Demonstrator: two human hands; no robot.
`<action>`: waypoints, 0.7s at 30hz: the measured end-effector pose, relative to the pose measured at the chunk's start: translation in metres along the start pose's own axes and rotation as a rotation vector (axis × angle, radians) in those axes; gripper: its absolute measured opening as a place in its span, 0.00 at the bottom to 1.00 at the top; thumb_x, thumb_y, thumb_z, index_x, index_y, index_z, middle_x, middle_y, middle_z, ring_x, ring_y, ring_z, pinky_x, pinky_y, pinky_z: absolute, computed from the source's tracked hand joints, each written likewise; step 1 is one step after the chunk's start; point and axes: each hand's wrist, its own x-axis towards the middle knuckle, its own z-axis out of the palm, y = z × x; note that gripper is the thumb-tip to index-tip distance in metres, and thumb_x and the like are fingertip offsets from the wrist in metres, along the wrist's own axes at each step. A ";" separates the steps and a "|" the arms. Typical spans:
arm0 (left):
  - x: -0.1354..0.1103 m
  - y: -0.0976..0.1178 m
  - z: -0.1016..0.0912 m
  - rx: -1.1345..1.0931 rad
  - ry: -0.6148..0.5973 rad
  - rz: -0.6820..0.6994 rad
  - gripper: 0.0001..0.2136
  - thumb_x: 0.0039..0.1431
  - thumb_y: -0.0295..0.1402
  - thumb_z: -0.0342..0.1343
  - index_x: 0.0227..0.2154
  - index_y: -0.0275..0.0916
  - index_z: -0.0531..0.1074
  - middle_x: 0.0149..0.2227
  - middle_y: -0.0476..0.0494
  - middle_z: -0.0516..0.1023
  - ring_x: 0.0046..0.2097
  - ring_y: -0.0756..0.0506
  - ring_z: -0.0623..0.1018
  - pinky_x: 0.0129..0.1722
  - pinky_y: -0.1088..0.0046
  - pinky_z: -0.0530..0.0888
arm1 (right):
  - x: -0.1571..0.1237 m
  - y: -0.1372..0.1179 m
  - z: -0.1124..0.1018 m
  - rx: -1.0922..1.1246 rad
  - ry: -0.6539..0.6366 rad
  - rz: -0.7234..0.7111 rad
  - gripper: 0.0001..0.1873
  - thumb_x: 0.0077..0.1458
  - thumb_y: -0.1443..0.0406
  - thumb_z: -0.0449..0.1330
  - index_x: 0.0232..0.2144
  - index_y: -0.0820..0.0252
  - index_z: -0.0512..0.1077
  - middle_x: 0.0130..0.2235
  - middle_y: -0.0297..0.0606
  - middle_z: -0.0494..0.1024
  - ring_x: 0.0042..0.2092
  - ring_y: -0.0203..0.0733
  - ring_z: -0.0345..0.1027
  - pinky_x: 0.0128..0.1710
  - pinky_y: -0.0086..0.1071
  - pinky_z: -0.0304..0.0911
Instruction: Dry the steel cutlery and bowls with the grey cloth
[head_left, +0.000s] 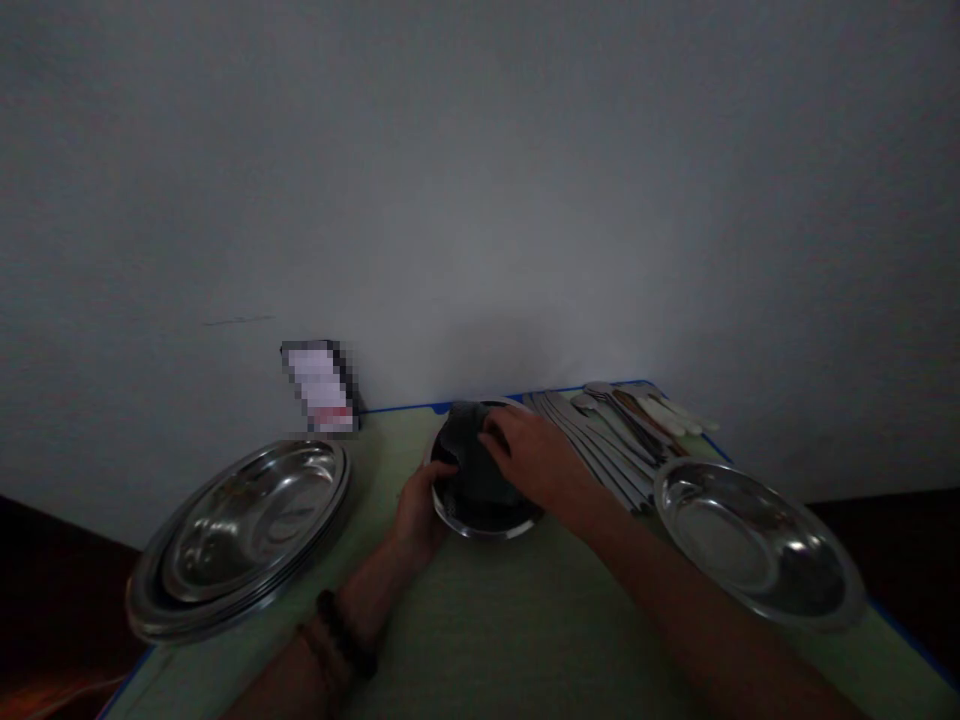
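A round metal bowl [501,534] is at the middle of the table, close to the wall. My left hand [418,510] grips its left rim, the thumb reaching over the inside. A dark grey cloth [480,470] lies inside the bowl and rises up its far left side. My right hand [529,450] is closed on the cloth at the far side, its fingers pinching the fabric. The cloth and the hand hide much of the bowl's inside.
Nested metal dishes [247,530] stand at the left, and another metal dish [757,545] at the right. Several pieces of flatware [592,440] lie behind it, some with white handles [667,413]. A phone [321,385] leans on the wall [480,200]. The green tabletop [465,630] has blue edges.
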 end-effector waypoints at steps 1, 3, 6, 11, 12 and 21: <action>0.001 0.001 -0.001 -0.038 0.006 -0.001 0.12 0.44 0.28 0.51 0.34 0.35 0.73 0.24 0.47 0.79 0.31 0.43 0.79 0.32 0.69 0.75 | 0.001 0.001 -0.005 -0.002 0.053 0.009 0.11 0.60 0.64 0.47 0.39 0.61 0.67 0.41 0.44 0.74 0.43 0.43 0.68 0.42 0.35 0.61; 0.003 0.004 -0.003 -0.079 0.001 -0.011 0.11 0.48 0.29 0.50 0.34 0.35 0.74 0.28 0.45 0.81 0.35 0.43 0.80 0.38 0.67 0.76 | 0.001 0.004 -0.013 -0.023 0.109 0.050 0.11 0.59 0.65 0.49 0.41 0.64 0.67 0.43 0.46 0.72 0.44 0.44 0.68 0.42 0.35 0.61; 0.003 0.006 -0.001 -0.054 0.004 -0.029 0.11 0.52 0.31 0.50 0.36 0.35 0.75 0.32 0.43 0.82 0.39 0.42 0.80 0.42 0.66 0.75 | 0.001 0.011 -0.014 -0.048 0.038 0.070 0.15 0.56 0.64 0.53 0.45 0.66 0.66 0.44 0.49 0.72 0.45 0.47 0.67 0.43 0.37 0.60; 0.000 0.003 0.002 -0.011 -0.065 -0.028 0.14 0.56 0.35 0.48 0.40 0.35 0.74 0.37 0.42 0.81 0.43 0.42 0.79 0.44 0.66 0.74 | 0.003 0.017 -0.008 -0.046 -0.054 0.032 0.14 0.53 0.63 0.56 0.42 0.63 0.69 0.38 0.45 0.74 0.41 0.47 0.68 0.41 0.39 0.61; 0.001 0.002 0.002 -0.015 -0.077 -0.019 0.14 0.57 0.35 0.49 0.40 0.35 0.74 0.38 0.42 0.81 0.43 0.42 0.78 0.44 0.66 0.74 | 0.004 0.017 -0.009 -0.040 -0.052 0.019 0.12 0.52 0.64 0.57 0.39 0.62 0.71 0.38 0.44 0.74 0.41 0.46 0.67 0.41 0.38 0.60; -0.001 0.003 0.001 -0.150 -0.117 0.030 0.15 0.55 0.38 0.49 0.40 0.37 0.74 0.42 0.43 0.80 0.49 0.40 0.75 0.50 0.62 0.70 | 0.003 0.019 -0.068 0.480 0.323 0.140 0.10 0.54 0.60 0.51 0.30 0.58 0.70 0.29 0.35 0.75 0.31 0.40 0.69 0.29 0.33 0.63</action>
